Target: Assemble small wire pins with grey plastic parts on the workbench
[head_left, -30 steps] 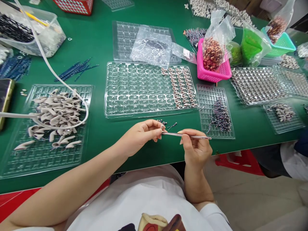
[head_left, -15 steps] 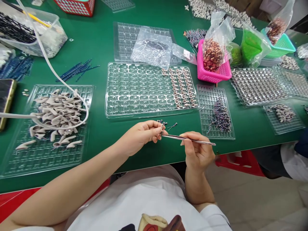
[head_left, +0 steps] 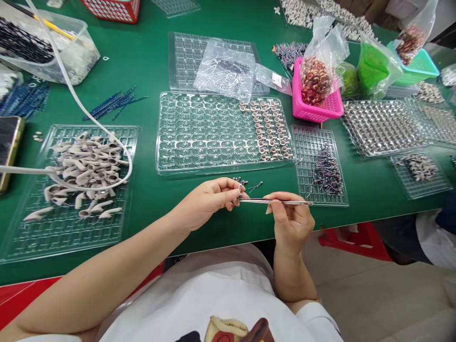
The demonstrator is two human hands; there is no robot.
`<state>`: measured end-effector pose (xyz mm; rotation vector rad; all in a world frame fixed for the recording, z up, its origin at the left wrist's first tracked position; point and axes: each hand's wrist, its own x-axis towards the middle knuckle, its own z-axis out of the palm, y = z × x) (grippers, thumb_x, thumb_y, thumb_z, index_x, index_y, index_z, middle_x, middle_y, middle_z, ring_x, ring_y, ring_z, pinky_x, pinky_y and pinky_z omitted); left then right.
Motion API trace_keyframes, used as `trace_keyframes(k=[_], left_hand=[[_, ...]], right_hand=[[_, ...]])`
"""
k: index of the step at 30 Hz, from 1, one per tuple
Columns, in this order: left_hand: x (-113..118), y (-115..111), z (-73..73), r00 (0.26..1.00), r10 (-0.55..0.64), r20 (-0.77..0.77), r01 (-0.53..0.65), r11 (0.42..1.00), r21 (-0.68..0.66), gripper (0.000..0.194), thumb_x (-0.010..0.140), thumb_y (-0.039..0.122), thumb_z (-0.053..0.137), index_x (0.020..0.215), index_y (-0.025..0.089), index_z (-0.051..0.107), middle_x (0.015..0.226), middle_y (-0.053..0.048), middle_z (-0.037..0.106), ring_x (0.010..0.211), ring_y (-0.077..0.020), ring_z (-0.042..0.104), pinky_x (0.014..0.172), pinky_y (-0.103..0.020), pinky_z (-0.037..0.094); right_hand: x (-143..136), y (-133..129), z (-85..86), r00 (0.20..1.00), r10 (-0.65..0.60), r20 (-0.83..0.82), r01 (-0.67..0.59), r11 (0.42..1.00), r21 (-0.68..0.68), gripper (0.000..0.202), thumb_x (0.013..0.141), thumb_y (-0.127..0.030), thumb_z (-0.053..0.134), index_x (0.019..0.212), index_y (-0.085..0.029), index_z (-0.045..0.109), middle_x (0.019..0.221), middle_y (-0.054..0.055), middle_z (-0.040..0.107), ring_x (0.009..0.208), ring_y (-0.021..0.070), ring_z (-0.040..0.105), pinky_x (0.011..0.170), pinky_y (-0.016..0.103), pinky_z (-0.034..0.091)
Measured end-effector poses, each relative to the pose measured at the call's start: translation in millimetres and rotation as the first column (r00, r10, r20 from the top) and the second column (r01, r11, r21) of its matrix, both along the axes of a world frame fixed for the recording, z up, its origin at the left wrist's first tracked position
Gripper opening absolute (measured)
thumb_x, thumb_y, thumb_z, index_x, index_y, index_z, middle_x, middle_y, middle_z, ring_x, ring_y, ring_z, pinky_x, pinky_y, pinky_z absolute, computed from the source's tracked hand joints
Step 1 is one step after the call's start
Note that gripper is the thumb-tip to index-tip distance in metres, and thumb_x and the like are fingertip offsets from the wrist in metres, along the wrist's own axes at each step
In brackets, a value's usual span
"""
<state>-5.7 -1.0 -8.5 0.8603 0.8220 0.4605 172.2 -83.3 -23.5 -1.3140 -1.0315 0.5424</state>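
My left hand (head_left: 213, 202) is closed in a pinch on a small part, mostly hidden by the fingers. My right hand (head_left: 292, 216) grips a pair of metal tweezers (head_left: 261, 201), whose tips reach the part at my left fingertips. Just beyond the hands, a few tiny components with wire leads (head_left: 255, 186) lie on the green table. Farther back is a clear compartment tray (head_left: 199, 133), its right columns filled with small beige cup-shaped parts (head_left: 272, 130). A smaller tray (head_left: 301, 142) on the right carries a heap of dark wired components (head_left: 327, 173).
Left, a tray (head_left: 71, 237) bears a pile of beige curved shells (head_left: 92, 164), crossed by a white cable (head_left: 76, 97). A pink basket (head_left: 315, 114) with a bag of copper-coloured rings stands back right. Blue strips (head_left: 110, 103) and a phone (head_left: 10, 147) lie left. Another person sits at far right.
My right hand has shifted slightly left, and the tweezers have turned nearer to level, their rear end now higher. My left hand stays in place.
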Motion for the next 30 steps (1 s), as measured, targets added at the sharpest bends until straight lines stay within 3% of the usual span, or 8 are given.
trace_keyframes(k=[7, 14, 17, 20, 25, 30], left_hand=[[-0.8, -0.5, -3.2, 1.000, -0.002, 0.018, 0.001, 0.999, 0.036, 0.024, 0.086, 0.037, 0.071, 0.095, 0.015, 0.064, 0.097, -0.006, 0.071, 0.073, -0.0115, 0.055, 0.067, -0.026, 0.043], [-0.3, -0.4, -5.2, 1.000, -0.004, 0.025, 0.003, 0.999, 0.041, 0.023, 0.087, 0.036, 0.071, 0.097, 0.016, 0.064, 0.097, -0.005, 0.072, 0.073, -0.0110, 0.055, 0.068, -0.026, 0.044], [-0.4, -0.4, -4.9, 1.000, 0.002, 0.015, -0.003, 0.999, 0.035, 0.025, 0.087, 0.038, 0.072, 0.097, 0.016, 0.064, 0.098, -0.006, 0.072, 0.076, -0.0122, 0.056, 0.069, -0.027, 0.044], [-0.6, -0.6, -3.9, 1.000, 0.002, 0.011, -0.002, 1.000, 0.029, 0.027, 0.086, 0.040, 0.072, 0.098, 0.017, 0.065, 0.097, -0.005, 0.072, 0.075, -0.0117, 0.055, 0.068, -0.026, 0.043], [-0.2, -0.8, -1.3, 1.000, 0.000, 0.016, 0.000, 1.000, -0.015, 0.032, 0.084, 0.044, 0.074, 0.098, 0.016, 0.066, 0.093, -0.004, 0.071, 0.071, -0.0103, 0.053, 0.067, -0.025, 0.042], [1.6, 0.8, 3.1, 1.000, 0.009, 0.024, -0.007, 0.998, -0.064, 0.035, 0.081, 0.044, 0.077, 0.093, 0.014, 0.064, 0.088, -0.005, 0.071, 0.068, -0.0102, 0.054, 0.065, -0.025, 0.042]], right_hand=[[1.2, 2.7, -3.8, 0.996, 0.005, -0.084, -0.005, 1.000, -0.006, 0.004, 0.085, -0.021, 0.068, 0.089, -0.021, 0.069, 0.079, 0.000, 0.074, 0.052, 0.0095, 0.060, 0.047, 0.023, 0.050], [6.5, -2.2, 0.7, 0.984, 0.121, -0.134, -0.134, 0.987, -0.093, 0.005, 0.085, -0.025, 0.068, 0.088, -0.021, 0.068, 0.079, 0.002, 0.074, 0.052, 0.0108, 0.060, 0.046, 0.024, 0.049], [15.4, -4.8, 3.2, 0.991, 0.095, -0.094, -0.104, 0.991, -0.087, 0.013, 0.085, -0.030, 0.068, 0.094, -0.020, 0.068, 0.076, 0.002, 0.072, 0.051, 0.0112, 0.059, 0.045, 0.024, 0.049], [28.5, -6.2, 5.5, 0.999, 0.046, -0.003, -0.046, 0.978, -0.203, 0.028, 0.089, -0.033, 0.062, 0.114, -0.021, 0.066, 0.073, 0.000, 0.069, 0.052, 0.0105, 0.058, 0.046, 0.023, 0.049], [41.7, -4.4, 3.3, 0.940, 0.158, 0.301, 0.010, 0.872, -0.490, 0.047, 0.094, -0.036, 0.055, 0.137, -0.019, 0.054, 0.072, -0.002, 0.065, 0.052, 0.0108, 0.059, 0.052, 0.025, 0.051], [43.1, 4.1, -8.7, 0.744, 0.140, 0.653, 0.231, 0.863, -0.448, 0.050, 0.094, -0.038, 0.052, 0.138, -0.013, 0.052, 0.069, 0.000, 0.064, 0.056, 0.0143, 0.060, 0.062, 0.029, 0.051]])
